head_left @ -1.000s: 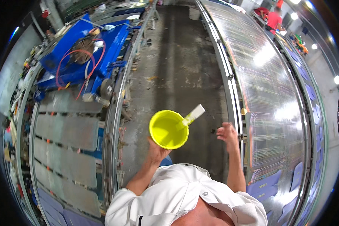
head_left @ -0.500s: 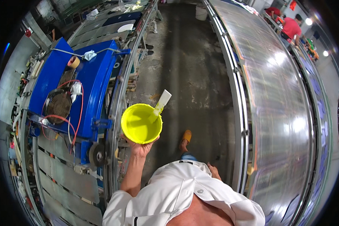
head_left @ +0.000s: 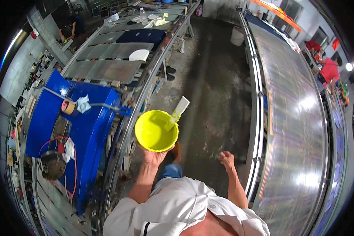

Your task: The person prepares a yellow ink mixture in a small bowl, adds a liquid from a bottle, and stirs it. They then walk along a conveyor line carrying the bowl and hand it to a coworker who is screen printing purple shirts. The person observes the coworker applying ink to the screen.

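Observation:
My left hand [head_left: 155,156] supports a bright yellow bucket [head_left: 156,147] from below, its fingers wrapped round the underside. Inside lies smooth yellow ink or paint [head_left: 153,129]. A white flat scraper [head_left: 180,108], smeared with yellow, leans on the bucket's right rim with its upper end sticking out. Away from the bucket, my right hand [head_left: 227,160] hangs over the aisle at my right side. Its fingers are curled in, and I see nothing in them.
Long rails and flat grey boards [head_left: 106,51] run along the left, with a blue machine [head_left: 94,129] and fan on them. A long shiny printing table [head_left: 295,118] lines the right. Ahead stands a pale bucket [head_left: 237,36] on the aisle floor [head_left: 208,78]. People work at far left and far right.
The blue machine has slid nearer and the far boards show more fully as I walk forward. My right hand has swung out from beside my shirt. The bucket stays in my left hand.

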`<state>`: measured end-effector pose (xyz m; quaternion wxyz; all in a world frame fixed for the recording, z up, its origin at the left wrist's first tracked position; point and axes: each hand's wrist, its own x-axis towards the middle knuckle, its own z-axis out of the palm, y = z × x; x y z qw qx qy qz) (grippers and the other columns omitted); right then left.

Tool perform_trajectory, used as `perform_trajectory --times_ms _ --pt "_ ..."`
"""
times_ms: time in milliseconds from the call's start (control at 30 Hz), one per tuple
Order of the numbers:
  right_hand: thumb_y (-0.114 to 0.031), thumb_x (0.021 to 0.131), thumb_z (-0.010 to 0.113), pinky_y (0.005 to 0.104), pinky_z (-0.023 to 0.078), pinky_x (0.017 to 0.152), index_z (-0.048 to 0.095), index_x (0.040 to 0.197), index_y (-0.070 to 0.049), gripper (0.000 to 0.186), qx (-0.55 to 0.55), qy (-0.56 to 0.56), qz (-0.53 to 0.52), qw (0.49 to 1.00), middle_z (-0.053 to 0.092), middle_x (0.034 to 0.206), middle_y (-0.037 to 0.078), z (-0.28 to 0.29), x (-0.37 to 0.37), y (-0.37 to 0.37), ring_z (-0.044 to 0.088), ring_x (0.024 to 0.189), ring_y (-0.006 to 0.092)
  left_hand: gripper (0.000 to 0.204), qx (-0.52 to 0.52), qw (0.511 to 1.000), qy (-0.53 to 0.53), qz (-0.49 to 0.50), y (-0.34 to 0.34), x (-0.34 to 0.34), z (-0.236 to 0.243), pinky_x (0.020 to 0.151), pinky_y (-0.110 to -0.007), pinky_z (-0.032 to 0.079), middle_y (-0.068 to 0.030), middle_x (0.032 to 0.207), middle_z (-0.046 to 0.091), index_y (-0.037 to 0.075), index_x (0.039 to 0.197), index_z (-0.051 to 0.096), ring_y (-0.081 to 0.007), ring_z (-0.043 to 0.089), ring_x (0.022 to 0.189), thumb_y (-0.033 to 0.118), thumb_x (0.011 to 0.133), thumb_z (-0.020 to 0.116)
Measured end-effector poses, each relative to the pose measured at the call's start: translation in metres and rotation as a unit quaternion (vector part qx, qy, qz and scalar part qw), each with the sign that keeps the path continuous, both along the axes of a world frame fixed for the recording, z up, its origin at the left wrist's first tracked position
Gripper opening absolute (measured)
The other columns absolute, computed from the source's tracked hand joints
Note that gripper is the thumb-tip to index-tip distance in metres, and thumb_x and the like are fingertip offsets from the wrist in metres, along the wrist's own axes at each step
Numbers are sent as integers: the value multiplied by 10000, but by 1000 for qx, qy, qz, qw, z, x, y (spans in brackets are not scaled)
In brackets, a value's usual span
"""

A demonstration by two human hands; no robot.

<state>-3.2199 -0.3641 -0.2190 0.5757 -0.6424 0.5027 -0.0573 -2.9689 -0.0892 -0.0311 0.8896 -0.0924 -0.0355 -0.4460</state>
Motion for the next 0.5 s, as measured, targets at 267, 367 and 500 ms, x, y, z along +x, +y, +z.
perform_trajectory --times_ms 267,367,500 --pt "-237 836 595 366 487 818 616 1161 -45 379 264 -123 -89 953 664 1088 132 -132 -67 -34 611 969 256 1086 -8 999 25 -29 -159 181 -39 962 -679 424 -282 1456 351 90 1469 301 -553 397 1270 546 639 832" --pt "-249 853 594 366 472 740 630 1080 -42 310 285 7 -112 952 650 992 112 -116 -30 -56 602 874 241 1103 7 1000 16 8 -201 241 -47 959 -680 426 -281 1457 352 88 1465 306 -550 397 1272 544 618 846" --pt "-265 877 592 365 451 635 650 972 -37 254 220 93 -80 968 630 863 86 -120 82 -144 591 747 221 1108 15 998 11 64 -248 312 -54 966 -686 415 -267 1465 350 91 1465 311 -547 382 1284 537 607 851"
